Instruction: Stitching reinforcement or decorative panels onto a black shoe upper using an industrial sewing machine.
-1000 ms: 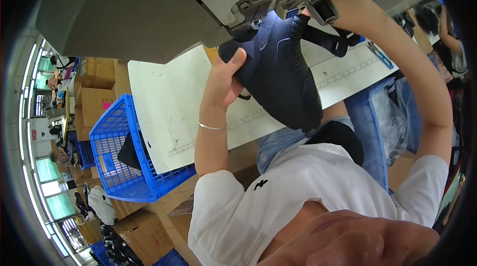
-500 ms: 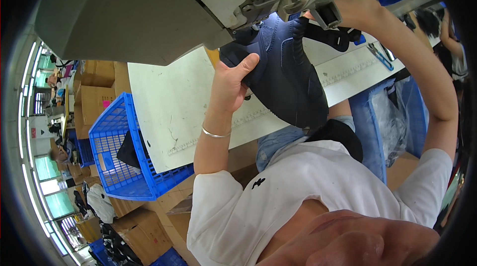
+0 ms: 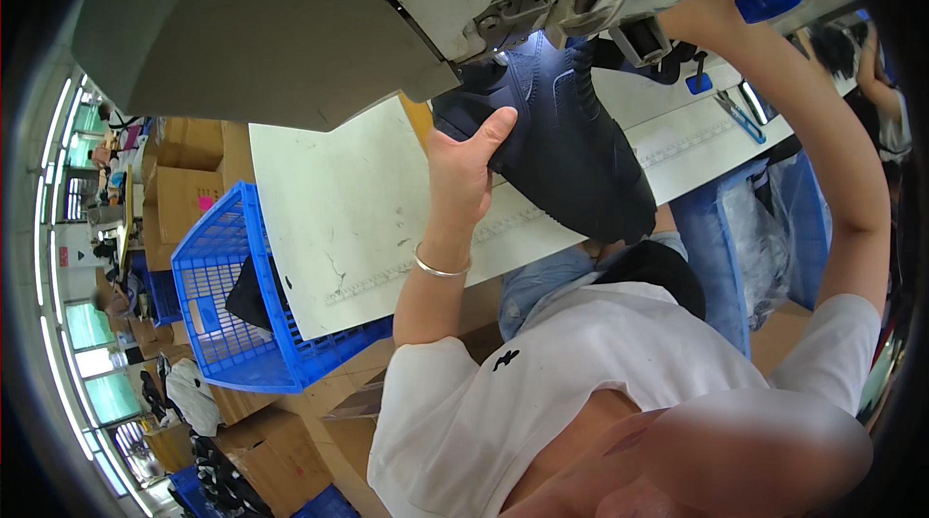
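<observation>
A dark navy shoe upper [image 3: 581, 150] lies under the lit needle area of a sewing machine [image 3: 503, 19], its rounded end hanging toward me over the white table's near edge. My left hand [image 3: 464, 165], with a silver bangle on the wrist, grips the upper's left side, thumb on top and fingers curled underneath. On the far right, my right hand [image 3: 704, 16] reaches in behind the machine head. Its fingers are hidden there, close to the upper's far end and a black strap.
The white table [image 3: 319, 218] carries printed ruler marks. Blue-handled snips [image 3: 741, 118] lie at its right. Left of it stands a blue plastic basket [image 3: 242, 305] holding dark pieces. A plastic-lined blue bin [image 3: 721, 237] is below right. Cardboard boxes [image 3: 189, 198] are stacked at left.
The shoe upper has turned, its near end swinging to the right. My left hand has moved right with it. My right hand's fingertips have gone out of sight behind the machine.
</observation>
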`<act>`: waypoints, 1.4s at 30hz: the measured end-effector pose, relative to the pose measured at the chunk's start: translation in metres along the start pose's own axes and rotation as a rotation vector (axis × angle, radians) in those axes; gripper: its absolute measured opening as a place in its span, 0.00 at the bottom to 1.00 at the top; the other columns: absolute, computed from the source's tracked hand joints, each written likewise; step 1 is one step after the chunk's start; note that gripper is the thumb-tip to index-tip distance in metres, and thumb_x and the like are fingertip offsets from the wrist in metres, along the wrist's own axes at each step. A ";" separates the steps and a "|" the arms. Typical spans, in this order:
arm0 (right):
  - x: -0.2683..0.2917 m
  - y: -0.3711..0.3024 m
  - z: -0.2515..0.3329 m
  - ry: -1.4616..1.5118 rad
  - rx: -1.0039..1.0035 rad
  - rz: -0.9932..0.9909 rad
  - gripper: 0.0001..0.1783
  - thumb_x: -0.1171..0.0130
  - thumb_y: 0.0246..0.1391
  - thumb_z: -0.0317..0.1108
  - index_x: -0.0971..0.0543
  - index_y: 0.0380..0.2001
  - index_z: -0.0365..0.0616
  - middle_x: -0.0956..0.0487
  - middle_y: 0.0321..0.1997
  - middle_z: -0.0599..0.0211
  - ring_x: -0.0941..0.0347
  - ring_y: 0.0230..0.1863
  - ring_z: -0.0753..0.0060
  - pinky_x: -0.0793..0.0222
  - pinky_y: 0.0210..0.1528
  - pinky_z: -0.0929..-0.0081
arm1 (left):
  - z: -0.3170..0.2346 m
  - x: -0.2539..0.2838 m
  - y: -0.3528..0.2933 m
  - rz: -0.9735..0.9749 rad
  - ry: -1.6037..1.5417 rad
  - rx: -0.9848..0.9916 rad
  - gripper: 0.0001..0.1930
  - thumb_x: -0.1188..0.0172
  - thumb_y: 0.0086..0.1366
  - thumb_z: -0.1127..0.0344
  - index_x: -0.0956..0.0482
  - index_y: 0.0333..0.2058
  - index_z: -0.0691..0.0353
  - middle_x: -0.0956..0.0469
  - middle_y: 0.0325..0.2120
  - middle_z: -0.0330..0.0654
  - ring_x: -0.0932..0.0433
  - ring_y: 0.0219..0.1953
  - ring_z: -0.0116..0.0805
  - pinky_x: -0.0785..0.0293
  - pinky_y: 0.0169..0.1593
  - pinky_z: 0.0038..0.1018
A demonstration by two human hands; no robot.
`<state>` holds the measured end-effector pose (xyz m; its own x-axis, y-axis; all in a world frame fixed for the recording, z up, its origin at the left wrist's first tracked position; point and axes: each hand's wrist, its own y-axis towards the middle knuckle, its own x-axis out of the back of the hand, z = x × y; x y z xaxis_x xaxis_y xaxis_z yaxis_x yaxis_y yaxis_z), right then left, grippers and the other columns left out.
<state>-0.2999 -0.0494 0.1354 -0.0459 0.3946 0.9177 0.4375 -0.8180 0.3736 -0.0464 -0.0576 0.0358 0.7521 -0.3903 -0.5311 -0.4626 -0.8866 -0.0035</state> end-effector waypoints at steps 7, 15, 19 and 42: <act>-0.001 -0.004 -0.012 -0.012 -0.168 0.194 0.20 0.44 0.46 0.53 0.20 0.32 0.48 0.23 0.31 0.60 0.27 0.36 0.58 0.32 0.36 0.64 | 0.005 -0.011 -0.005 -0.084 0.038 -0.078 0.09 0.38 0.58 0.73 0.24 0.37 0.71 0.21 0.32 0.45 0.20 0.31 0.31 0.22 0.31 0.22; -0.001 0.004 -0.009 0.038 -0.119 0.185 0.20 0.43 0.44 0.52 0.20 0.32 0.48 0.23 0.32 0.60 0.28 0.38 0.58 0.32 0.38 0.64 | -0.009 -0.003 -0.009 0.112 -0.147 0.197 0.09 0.43 0.61 0.72 0.27 0.38 0.71 0.21 0.27 0.48 0.22 0.18 0.32 0.31 0.12 0.23; -0.003 0.006 -0.007 0.056 -0.106 0.186 0.20 0.43 0.44 0.51 0.20 0.33 0.48 0.23 0.33 0.60 0.28 0.39 0.58 0.32 0.39 0.63 | -0.007 -0.006 -0.010 0.074 -0.051 0.145 0.08 0.43 0.60 0.71 0.25 0.35 0.70 0.21 0.24 0.45 0.23 0.17 0.28 0.33 0.11 0.19; -0.007 0.010 -0.013 0.044 -0.067 0.198 0.19 0.40 0.39 0.48 0.21 0.34 0.48 0.24 0.38 0.59 0.31 0.45 0.59 0.34 0.44 0.62 | 0.001 -0.013 -0.008 -0.070 0.043 0.050 0.05 0.39 0.57 0.72 0.22 0.29 0.68 0.22 0.20 0.41 0.26 0.14 0.24 0.37 0.10 0.17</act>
<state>-0.3067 -0.0661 0.1347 -0.0051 0.2054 0.9787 0.3810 -0.9044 0.1918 -0.0533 -0.0453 0.0422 0.8025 -0.3391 -0.4910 -0.4303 -0.8989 -0.0825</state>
